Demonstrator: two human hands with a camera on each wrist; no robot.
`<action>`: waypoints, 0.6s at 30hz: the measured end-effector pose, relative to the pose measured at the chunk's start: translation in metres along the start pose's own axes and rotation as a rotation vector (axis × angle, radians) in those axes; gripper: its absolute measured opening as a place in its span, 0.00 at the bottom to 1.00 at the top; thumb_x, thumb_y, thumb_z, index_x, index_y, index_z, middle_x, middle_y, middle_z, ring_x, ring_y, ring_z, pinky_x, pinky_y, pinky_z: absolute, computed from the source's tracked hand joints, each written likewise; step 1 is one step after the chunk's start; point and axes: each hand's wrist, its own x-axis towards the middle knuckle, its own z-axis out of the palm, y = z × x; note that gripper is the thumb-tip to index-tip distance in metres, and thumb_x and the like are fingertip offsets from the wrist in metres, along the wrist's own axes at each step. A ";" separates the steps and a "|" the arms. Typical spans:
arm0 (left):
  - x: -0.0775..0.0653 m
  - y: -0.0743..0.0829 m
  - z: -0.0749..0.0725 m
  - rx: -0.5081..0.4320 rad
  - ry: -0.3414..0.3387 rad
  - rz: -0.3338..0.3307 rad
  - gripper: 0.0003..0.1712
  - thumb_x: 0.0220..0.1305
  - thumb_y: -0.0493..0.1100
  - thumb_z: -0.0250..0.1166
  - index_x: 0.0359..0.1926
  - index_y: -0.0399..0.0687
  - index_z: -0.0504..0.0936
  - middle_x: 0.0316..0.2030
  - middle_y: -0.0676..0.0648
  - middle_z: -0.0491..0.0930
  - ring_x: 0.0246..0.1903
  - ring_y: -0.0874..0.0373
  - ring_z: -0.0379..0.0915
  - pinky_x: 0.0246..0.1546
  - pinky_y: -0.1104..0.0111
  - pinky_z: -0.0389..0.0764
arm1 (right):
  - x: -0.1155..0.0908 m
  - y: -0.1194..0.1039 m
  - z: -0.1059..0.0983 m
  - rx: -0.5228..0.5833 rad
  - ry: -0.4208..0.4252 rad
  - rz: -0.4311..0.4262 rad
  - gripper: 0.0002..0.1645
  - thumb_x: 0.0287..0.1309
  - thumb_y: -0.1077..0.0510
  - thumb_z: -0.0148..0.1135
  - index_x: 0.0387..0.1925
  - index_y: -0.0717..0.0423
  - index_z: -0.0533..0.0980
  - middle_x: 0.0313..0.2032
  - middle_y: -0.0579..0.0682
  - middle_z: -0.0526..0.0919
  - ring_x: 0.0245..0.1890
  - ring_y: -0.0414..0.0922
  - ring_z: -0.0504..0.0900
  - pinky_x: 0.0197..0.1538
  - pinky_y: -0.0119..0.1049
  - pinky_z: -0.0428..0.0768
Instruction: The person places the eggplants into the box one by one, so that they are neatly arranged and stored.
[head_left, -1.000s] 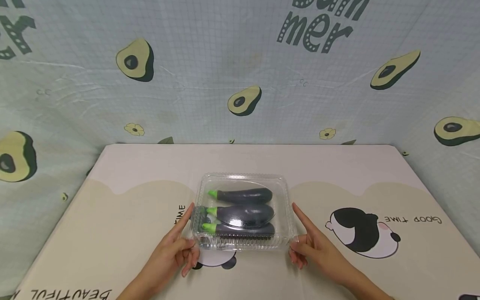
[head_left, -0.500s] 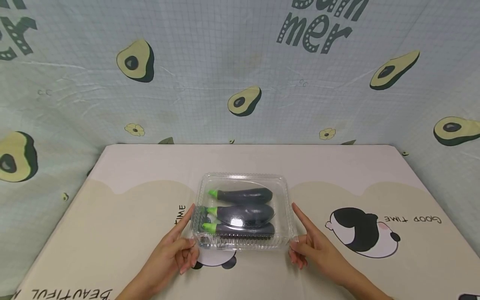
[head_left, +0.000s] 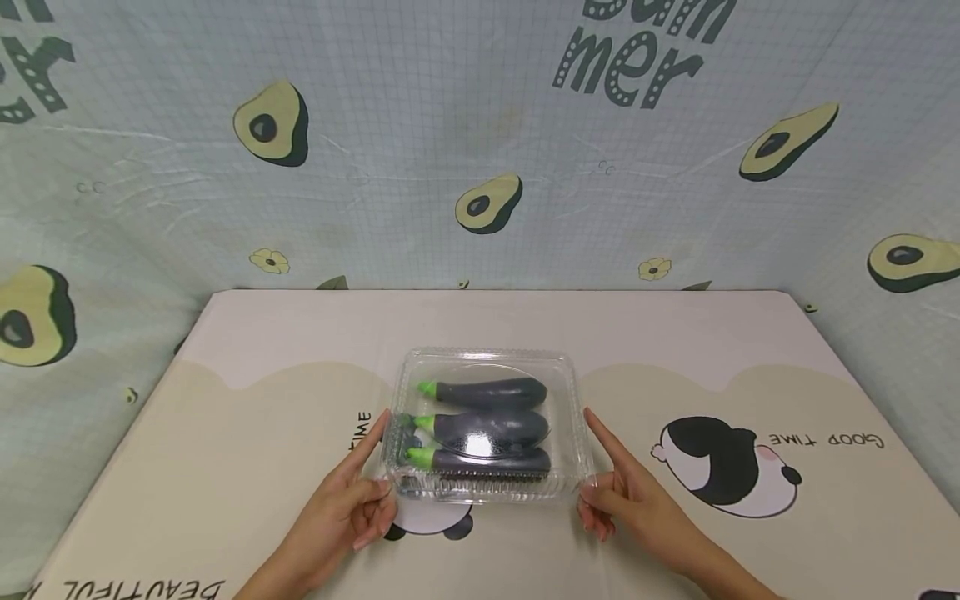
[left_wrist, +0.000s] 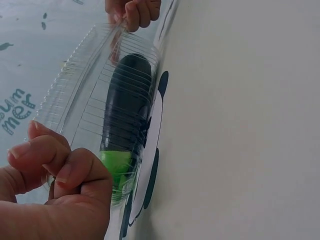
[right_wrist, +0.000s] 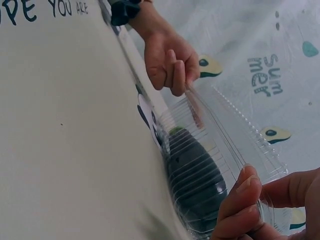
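Note:
A clear plastic clamshell container [head_left: 566, 425] lies near the table's front middle in the head view, its lid down. Through it show three dark eggplants with green stem ends: a far one [head_left: 491, 392], a middle one [head_left: 491, 428] and a near one [head_left: 487, 461]. My left hand [head_left: 345, 504] pinches the rim at the near left corner, its index finger stretched along the side. At the near right corner my right hand [head_left: 626, 496] pinches the rim likewise. Both wrist views show thumb and curled fingers at the container's [left_wrist: 130, 90] edge.
A pale printed cloth [head_left: 225, 467] covers the table, with a cartoon dog [head_left: 727, 465] and lettering on it. Behind the table's far edge hangs a light curtain [head_left: 390, 125] printed with avocados. A dark band [right_wrist: 124, 11] is on the left wrist.

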 end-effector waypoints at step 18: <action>0.000 -0.001 -0.002 -0.026 -0.004 0.002 0.44 0.68 0.29 0.43 0.75 0.54 0.30 0.21 0.51 0.75 0.18 0.66 0.67 0.13 0.69 0.52 | -0.001 0.003 0.003 0.016 0.042 -0.022 0.49 0.66 0.72 0.47 0.75 0.48 0.33 0.20 0.67 0.73 0.17 0.48 0.69 0.18 0.46 0.67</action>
